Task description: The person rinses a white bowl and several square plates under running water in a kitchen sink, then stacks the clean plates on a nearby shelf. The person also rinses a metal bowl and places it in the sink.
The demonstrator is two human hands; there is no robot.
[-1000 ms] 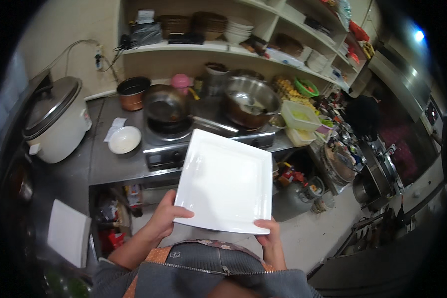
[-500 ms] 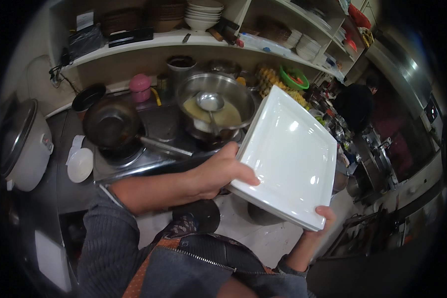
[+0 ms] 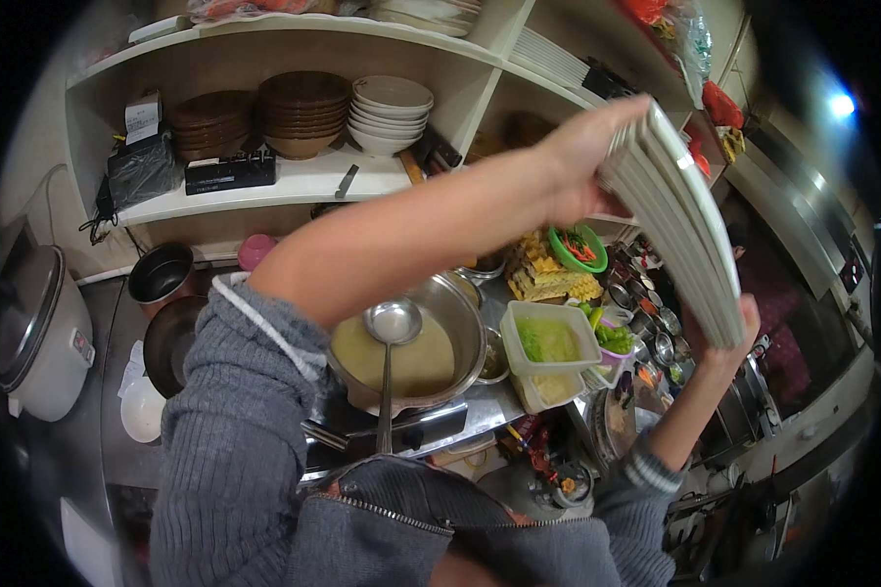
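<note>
Several white rectangular plates in a stack (image 3: 677, 230) are raised up to the right, tilted on edge. My left hand (image 3: 589, 161) grips the stack's upper left end, my arm stretched across the stove. At its lower right end my right hand (image 3: 734, 331) holds the other side. Both hands are closed on the plates, with some fingers hidden behind them. Beneath my left forearm stands a large steel pot (image 3: 468, 338) of pale yellowish broth, with a ladle (image 3: 394, 323) leaning in it.
Overhead, a white shelf (image 3: 264, 186) holds stacked brown bowls (image 3: 305, 103) and white bowls (image 3: 390, 112). Food tubs (image 3: 553, 338), a green basket (image 3: 579, 259) and condiment containers line the counter. A rice cooker (image 3: 54, 342) and dark pans stand left.
Both hands have lifted the plates up and to the right, toward the shelves. The stack has turned from face-on to edge-on. The view has shifted, showing more shelf and the food tubs.
</note>
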